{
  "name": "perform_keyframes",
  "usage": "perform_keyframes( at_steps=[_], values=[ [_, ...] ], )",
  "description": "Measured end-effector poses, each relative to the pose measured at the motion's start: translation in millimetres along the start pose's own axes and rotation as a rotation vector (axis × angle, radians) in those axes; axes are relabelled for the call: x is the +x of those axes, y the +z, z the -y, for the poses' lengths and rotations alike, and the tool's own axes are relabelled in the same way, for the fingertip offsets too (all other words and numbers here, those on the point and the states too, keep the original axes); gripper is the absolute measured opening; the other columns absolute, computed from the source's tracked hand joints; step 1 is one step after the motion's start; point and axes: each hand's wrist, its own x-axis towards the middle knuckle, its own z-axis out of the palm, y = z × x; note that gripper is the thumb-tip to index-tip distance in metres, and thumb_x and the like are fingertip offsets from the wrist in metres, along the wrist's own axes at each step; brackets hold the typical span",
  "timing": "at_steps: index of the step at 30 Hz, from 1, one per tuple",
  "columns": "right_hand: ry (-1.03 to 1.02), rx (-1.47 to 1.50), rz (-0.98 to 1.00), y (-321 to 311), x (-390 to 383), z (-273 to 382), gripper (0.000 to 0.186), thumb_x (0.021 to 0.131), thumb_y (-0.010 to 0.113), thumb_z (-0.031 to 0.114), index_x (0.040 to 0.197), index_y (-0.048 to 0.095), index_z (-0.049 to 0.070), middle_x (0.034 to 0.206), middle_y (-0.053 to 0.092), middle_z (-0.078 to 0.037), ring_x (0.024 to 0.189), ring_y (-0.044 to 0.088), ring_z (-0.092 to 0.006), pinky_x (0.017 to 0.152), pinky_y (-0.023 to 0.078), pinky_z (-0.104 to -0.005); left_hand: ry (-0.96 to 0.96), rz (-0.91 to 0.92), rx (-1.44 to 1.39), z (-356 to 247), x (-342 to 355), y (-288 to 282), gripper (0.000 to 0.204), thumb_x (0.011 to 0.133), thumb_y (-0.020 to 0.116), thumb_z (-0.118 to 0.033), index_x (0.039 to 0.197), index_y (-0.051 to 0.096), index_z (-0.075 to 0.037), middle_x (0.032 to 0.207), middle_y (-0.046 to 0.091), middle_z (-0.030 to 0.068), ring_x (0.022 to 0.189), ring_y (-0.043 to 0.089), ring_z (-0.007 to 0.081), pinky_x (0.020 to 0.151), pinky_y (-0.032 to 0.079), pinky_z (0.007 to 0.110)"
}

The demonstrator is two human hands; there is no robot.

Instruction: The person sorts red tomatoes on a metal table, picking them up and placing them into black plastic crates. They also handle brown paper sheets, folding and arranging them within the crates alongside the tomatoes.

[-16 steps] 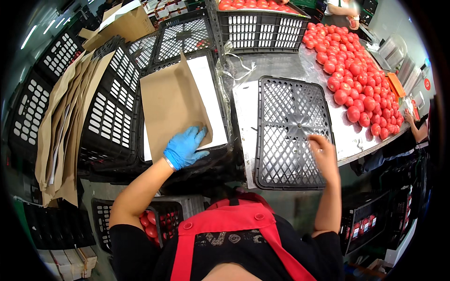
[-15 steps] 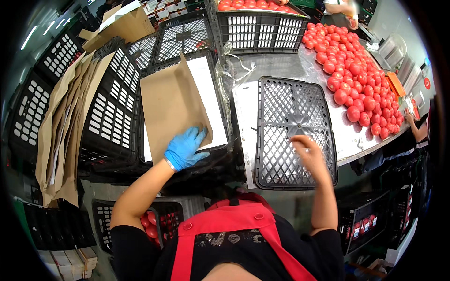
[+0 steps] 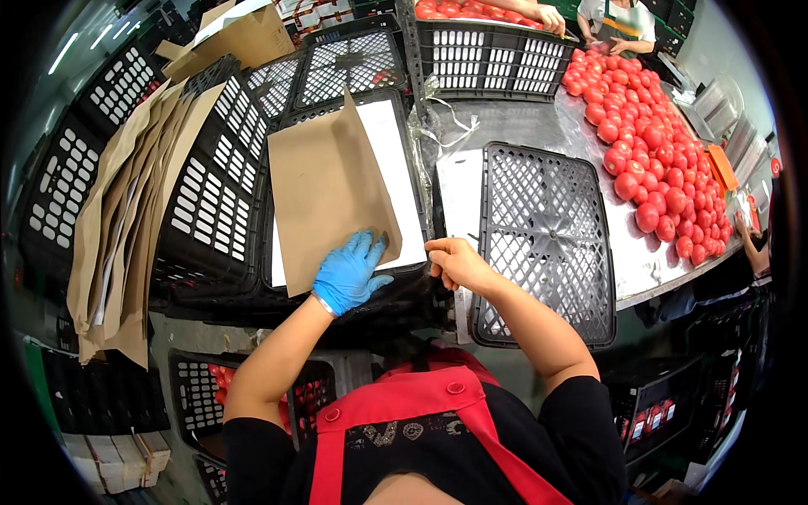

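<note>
A folded brown cardboard sheet (image 3: 324, 185) lies over a white sheet (image 3: 383, 130) on a black plastic crate at centre left. My left hand (image 3: 349, 271), in a blue glove, rests on the lower part of the cardboard with fingers outstretched and thumb apart. Bare, my right hand (image 3: 459, 263) is at the lower right corner of the white sheet, index finger and thumb forward and the others curled; whether it pinches anything is hidden. Beneath that wrist's right side, an upturned black lattice crate (image 3: 547, 244) sits on the metal table.
Tomatoes (image 3: 656, 160) are heaped on the metal table (image 3: 522, 122) at right. Another black crate (image 3: 497, 59) with tomatoes stands at the back, a co-worker's hand (image 3: 551, 18) on its rim. Brown paper sheets (image 3: 126, 219) stand in a crate at left. Plastic strips (image 3: 454, 126) dangle by the table's left edge.
My right hand has moved left from above the lattice crate to the white sheet's corner. My left hand stays on the cardboard. The view has shifted slightly, and a co-worker's hand shows more at the back.
</note>
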Motion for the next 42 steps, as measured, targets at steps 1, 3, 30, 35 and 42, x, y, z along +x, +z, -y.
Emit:
perform_keyframes(
  at_steps=[1,3,30,35,42],
  values=[
    [0.024,0.024,0.007,2.5,-2.5,2.8,0.041,0.087,0.046,0.012,0.124,0.049,-0.005,0.071,0.059,-0.007,0.047,0.050,-0.0111,0.041,0.043,-0.0253,0.000,-0.004,0.001,-0.2,0.0,0.2,0.065,0.079,0.062,-0.045,0.128,0.046,-0.005,0.126,0.048,0.0170,0.112,0.051,0.0315,0.083,0.048,0.039],
    [0.062,0.120,-0.028,8.3,-2.8,4.1,0.040,0.086,0.050,0.014,0.121,0.050,-0.005,0.069,0.057,-0.005,0.045,0.046,-0.0105,0.038,0.037,-0.0252,0.006,-0.025,-0.006,1.2,-0.4,2.5,0.068,0.078,0.062,-0.048,0.127,0.046,-0.005,0.126,0.049,0.0170,0.112,0.051,0.0317,0.084,0.048,0.039],
    [-0.209,0.794,0.270,52.5,47.2,20.3,0.023,0.087,0.061,0.024,0.091,0.059,0.002,0.079,0.060,-0.007,0.074,0.060,-0.0187,0.074,0.047,-0.0320,-0.367,0.071,-0.251,0.3,21.5,11.6,0.071,0.079,0.057,-0.030,0.138,0.027,-0.004,0.116,0.051,0.0190,0.100,0.057,0.0340,0.076,0.050,0.045],
    [-0.350,0.764,0.086,45.8,29.9,32.3,0.018,0.088,0.059,0.019,0.091,0.057,0.001,0.077,0.059,-0.005,0.068,0.059,-0.0163,0.068,0.048,-0.0287,-0.412,-0.021,-0.067,-16.6,35.2,-13.5,0.066,0.078,0.053,-0.017,0.138,0.029,-0.006,0.107,0.056,0.0197,0.087,0.062,0.0331,0.065,0.052,0.046],
    [-0.499,0.815,0.050,28.4,-0.6,51.6,0.013,0.090,0.055,0.015,0.086,0.055,0.003,0.072,0.058,-0.005,0.062,0.056,-0.0135,0.060,0.045,-0.0262,-0.527,-0.354,-0.083,35.4,92.1,-163.9,0.036,0.083,0.046,-0.011,0.117,0.056,-0.013,0.087,0.064,0.0241,0.078,0.065,0.0363,0.068,0.052,0.045]
  ],
)
